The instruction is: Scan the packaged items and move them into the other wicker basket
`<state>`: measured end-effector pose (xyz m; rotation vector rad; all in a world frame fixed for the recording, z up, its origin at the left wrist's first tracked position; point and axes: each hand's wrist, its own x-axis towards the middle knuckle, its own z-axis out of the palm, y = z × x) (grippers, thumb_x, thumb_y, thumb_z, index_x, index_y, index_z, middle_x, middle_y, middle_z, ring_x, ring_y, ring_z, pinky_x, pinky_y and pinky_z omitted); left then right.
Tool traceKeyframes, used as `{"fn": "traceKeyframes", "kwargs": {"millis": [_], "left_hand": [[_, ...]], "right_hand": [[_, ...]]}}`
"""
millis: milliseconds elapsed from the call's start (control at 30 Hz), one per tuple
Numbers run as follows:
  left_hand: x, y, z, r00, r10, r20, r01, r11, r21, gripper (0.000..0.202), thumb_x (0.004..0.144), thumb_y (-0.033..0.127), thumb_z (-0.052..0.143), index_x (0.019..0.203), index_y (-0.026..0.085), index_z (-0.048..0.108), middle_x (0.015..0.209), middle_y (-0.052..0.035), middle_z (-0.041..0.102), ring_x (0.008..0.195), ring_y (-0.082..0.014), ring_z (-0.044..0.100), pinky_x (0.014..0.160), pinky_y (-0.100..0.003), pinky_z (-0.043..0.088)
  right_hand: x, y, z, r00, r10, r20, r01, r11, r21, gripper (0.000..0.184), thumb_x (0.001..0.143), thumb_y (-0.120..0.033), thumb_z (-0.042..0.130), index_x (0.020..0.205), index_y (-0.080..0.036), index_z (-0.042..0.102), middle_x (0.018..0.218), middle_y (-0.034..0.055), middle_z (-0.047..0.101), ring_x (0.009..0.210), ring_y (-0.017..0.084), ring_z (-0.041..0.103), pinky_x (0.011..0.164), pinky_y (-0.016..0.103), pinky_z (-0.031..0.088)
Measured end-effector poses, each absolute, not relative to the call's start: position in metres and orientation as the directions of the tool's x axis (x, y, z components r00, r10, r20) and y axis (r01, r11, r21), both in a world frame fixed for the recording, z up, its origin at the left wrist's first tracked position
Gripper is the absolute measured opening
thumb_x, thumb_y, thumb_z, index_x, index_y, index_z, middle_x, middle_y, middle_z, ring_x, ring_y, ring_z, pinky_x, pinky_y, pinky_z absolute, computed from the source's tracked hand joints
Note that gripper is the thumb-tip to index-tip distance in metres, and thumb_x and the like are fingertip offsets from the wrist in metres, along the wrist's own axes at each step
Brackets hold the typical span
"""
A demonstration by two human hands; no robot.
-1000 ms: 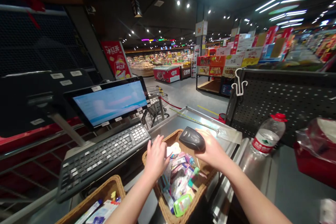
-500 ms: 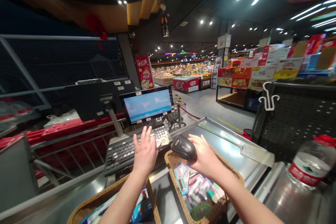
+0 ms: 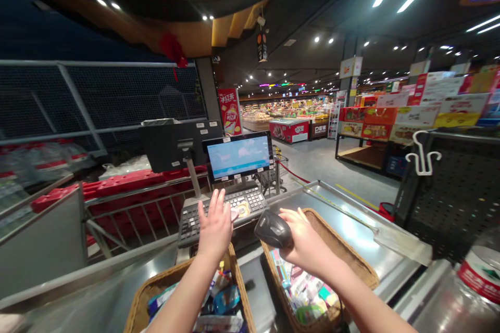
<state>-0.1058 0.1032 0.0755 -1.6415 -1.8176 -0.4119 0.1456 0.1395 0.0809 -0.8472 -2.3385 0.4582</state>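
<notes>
My right hand (image 3: 307, 239) is wrapped round a black handheld barcode scanner (image 3: 273, 229), above the right wicker basket (image 3: 373, 273). That basket holds several small colourful packs (image 3: 308, 289). My left hand (image 3: 214, 226) is over the black keyboard (image 3: 193, 226), some fingers spread. At its thumb side is a small pale-yellow round item (image 3: 242, 209), which seems held there; the grip is partly hidden. Under my left forearm is the left wicker basket (image 3: 135, 307) with blue and other packs (image 3: 226, 299). A lit monitor (image 3: 239, 156) stands behind the keyboard.
The metal counter (image 3: 351, 226) runs under the baskets. A clear bottle with a red label (image 3: 478, 276) stands at the right edge, near a black perforated panel (image 3: 464, 187) with a white hook (image 3: 424, 156). A metal railing (image 3: 133, 213) is on the left.
My view has turned left, so the counter, baskets and monitor sit further right. Both hands shift left relative to the counter; the scanner stays in my right hand and the round item stays beside my left.
</notes>
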Motion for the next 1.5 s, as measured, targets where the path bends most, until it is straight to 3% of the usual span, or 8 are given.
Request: {"fn": "traceKeyframes", "kwargs": {"millis": [467,833,1033,1233,1500], "left_hand": [[-0.126,0.075,0.070,-0.087,0.782,0.618,0.960,0.232,-0.159,0.030,0.077,0.011,0.056,0.106,0.016,0.066,0.158,-0.0144,0.030,0.147,-0.0315,0.024,0.119,-0.061,-0.003],[-0.145,0.049,0.057,-0.118,0.806,0.580,0.961,0.240,-0.138,0.021,0.086,0.020,0.055,0.103,0.017,0.065,0.156,-0.0162,0.033,0.147,-0.0309,0.026,0.119,-0.061,0.000],[-0.155,0.032,0.037,-0.117,0.888,0.445,0.972,0.194,-0.132,0.020,0.081,0.018,0.058,0.101,0.018,0.064,0.154,-0.0176,0.038,0.146,-0.0330,0.027,0.117,-0.064,0.007],[-0.171,0.021,0.005,-0.112,0.959,0.262,0.973,0.160,-0.167,0.029,0.075,0.017,0.064,0.104,0.018,0.064,0.150,-0.0184,0.043,0.145,-0.0328,0.029,0.116,-0.064,0.015],[-0.195,0.014,-0.029,-0.112,0.991,-0.076,0.993,0.109,-0.045,0.040,0.067,0.022,0.069,0.107,0.021,0.064,0.146,-0.0143,0.051,0.144,-0.0300,0.033,0.117,-0.060,0.015]], "right_hand": [[0.129,0.121,0.083,-0.683,0.607,0.406,0.418,0.781,-0.465,0.038,0.060,-0.016,0.057,0.096,-0.022,0.068,0.121,0.0098,0.067,0.131,0.034,0.047,0.115,0.063,0.013],[0.111,0.110,0.079,-0.712,0.584,0.390,0.371,0.785,-0.497,0.044,0.057,-0.012,0.055,0.098,-0.022,0.066,0.114,0.0093,0.068,0.129,0.033,0.048,0.115,0.062,0.014],[0.103,0.109,0.065,-0.736,0.574,0.360,0.367,0.784,-0.500,0.054,0.057,-0.012,0.058,0.110,-0.021,0.065,0.119,0.0112,0.067,0.125,0.035,0.052,0.114,0.061,0.019],[0.096,0.106,0.052,-0.757,0.592,0.274,0.413,0.760,-0.501,0.047,0.058,-0.013,0.059,0.103,-0.021,0.068,0.127,0.0128,0.064,0.127,0.033,0.051,0.115,0.063,0.017],[0.094,0.103,0.044,-0.763,0.599,0.243,0.421,0.745,-0.517,0.042,0.060,-0.013,0.059,0.100,-0.022,0.069,0.123,0.0100,0.066,0.122,0.030,0.054,0.115,0.060,0.019]]}}
